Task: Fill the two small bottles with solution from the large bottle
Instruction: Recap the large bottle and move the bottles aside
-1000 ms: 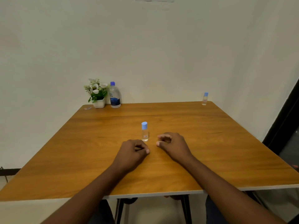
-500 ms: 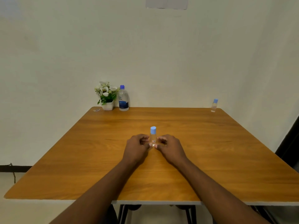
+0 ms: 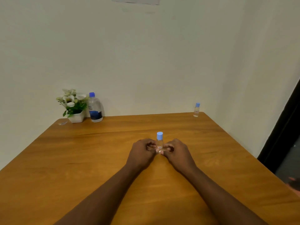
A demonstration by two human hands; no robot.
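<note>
Wooden desk (image 3: 97, 151): carried three blue-capped bottles.
Progress: every cap was on and nothing looked poured, so opening and both fills were left to do.
Large bottle (image 3: 95, 108): far left corner, just beside a flower pot (image 3: 77, 117).
Near small bottle (image 3: 159, 141): upright at mid-desk, between the hands.
Far small bottle (image 3: 196, 109): far right corner, well apart.
Left hand (image 3: 141, 153): fingers (image 3: 149, 143) curled, pinching the near small bottle low down.
Right hand (image 3: 177, 151): fingers curled likewise, apparently pinching its other side.

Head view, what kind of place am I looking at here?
Likely a plain room in a home or small office: a wooden table stands against a bare wall, with a potted plant and a large bottle on it.
</note>
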